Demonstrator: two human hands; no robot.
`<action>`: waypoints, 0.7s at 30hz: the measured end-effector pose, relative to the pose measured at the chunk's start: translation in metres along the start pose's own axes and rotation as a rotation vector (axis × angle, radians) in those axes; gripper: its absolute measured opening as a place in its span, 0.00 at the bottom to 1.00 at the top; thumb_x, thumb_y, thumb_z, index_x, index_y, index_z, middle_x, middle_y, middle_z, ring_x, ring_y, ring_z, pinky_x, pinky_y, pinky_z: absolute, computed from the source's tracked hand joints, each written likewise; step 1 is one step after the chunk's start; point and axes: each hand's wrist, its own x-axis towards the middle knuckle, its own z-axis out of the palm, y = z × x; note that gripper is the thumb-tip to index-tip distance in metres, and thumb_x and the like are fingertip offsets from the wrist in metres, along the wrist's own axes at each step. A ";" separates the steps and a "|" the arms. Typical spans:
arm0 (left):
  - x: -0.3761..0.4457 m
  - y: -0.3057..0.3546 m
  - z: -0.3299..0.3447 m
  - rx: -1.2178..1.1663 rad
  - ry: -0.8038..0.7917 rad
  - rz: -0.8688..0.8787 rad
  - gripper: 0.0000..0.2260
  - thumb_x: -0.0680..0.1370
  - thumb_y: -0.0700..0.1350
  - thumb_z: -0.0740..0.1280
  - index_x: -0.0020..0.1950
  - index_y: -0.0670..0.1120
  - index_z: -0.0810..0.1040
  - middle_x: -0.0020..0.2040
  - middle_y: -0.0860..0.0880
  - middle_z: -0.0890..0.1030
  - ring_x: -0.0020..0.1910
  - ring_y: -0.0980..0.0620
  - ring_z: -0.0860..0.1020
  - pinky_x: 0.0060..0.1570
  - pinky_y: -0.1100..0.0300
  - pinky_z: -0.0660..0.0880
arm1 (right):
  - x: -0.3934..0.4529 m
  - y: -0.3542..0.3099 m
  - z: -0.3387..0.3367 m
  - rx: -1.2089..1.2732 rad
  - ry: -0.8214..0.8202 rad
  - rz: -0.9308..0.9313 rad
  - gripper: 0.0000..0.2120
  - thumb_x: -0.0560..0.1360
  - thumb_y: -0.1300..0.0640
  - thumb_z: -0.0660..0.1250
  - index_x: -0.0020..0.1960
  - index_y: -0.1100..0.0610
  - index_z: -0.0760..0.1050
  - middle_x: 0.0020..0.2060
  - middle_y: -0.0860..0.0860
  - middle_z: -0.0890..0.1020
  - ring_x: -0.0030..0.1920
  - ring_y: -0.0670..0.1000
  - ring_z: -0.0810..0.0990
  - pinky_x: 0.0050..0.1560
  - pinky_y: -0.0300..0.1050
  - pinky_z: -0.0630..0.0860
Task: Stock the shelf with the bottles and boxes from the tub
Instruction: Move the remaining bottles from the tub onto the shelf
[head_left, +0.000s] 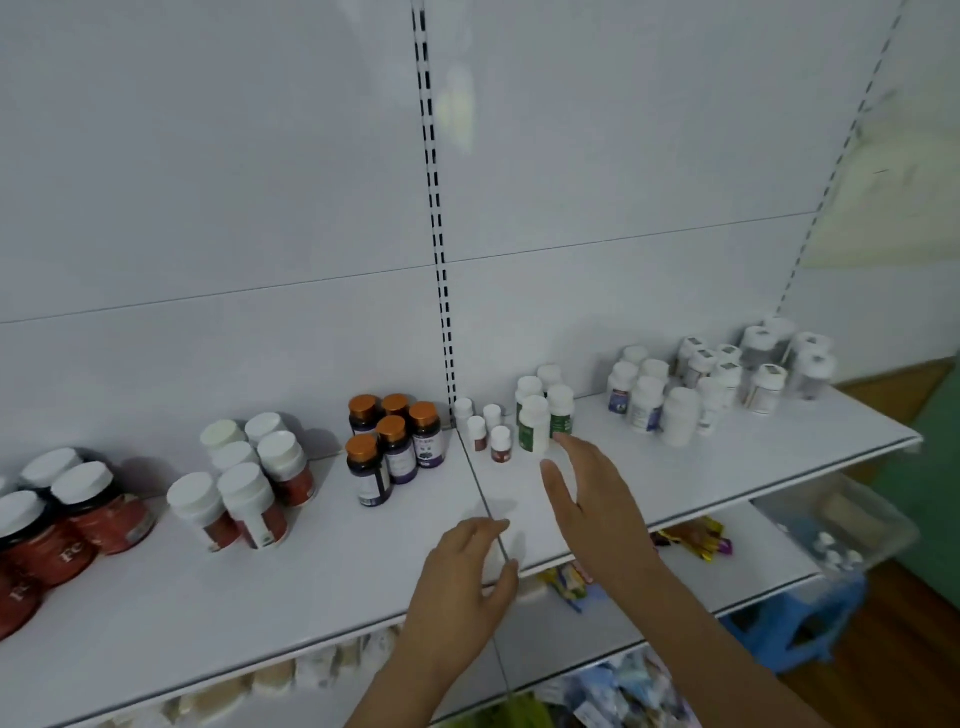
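On the white metal shelf (291, 587) the white plastic bottles with green labels (535, 423) stand upright in a tight cluster, long axes vertical, caps up, just right of the slotted upright. The right hand (587, 499) hovers just in front of them, fingers straight and apart, holding nothing. The left hand (465, 577) hangs over the shelf's front edge, fingers loosely curled, empty. The clear plastic tub (841, 525) sits lower right on a blue stool (810, 613), small bottles inside.
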 end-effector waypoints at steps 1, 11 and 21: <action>-0.005 0.006 -0.003 -0.002 -0.005 0.024 0.19 0.79 0.57 0.60 0.70 0.58 0.70 0.66 0.61 0.71 0.65 0.63 0.68 0.65 0.71 0.62 | -0.006 -0.002 -0.011 -0.011 0.009 -0.010 0.29 0.81 0.38 0.50 0.76 0.52 0.63 0.72 0.49 0.70 0.71 0.47 0.66 0.69 0.36 0.59; -0.028 0.100 0.022 -0.026 -0.153 0.274 0.23 0.78 0.61 0.56 0.69 0.53 0.73 0.64 0.57 0.73 0.62 0.58 0.73 0.62 0.61 0.71 | -0.083 0.028 -0.147 -0.102 0.075 0.105 0.28 0.81 0.39 0.53 0.76 0.52 0.62 0.73 0.47 0.68 0.72 0.46 0.66 0.68 0.35 0.62; -0.024 0.195 0.080 0.006 -0.255 0.416 0.21 0.80 0.58 0.61 0.72 0.53 0.69 0.68 0.57 0.70 0.68 0.59 0.66 0.68 0.63 0.64 | -0.116 0.095 -0.258 -0.200 0.181 0.163 0.31 0.80 0.38 0.53 0.76 0.54 0.64 0.72 0.51 0.70 0.71 0.48 0.68 0.69 0.40 0.62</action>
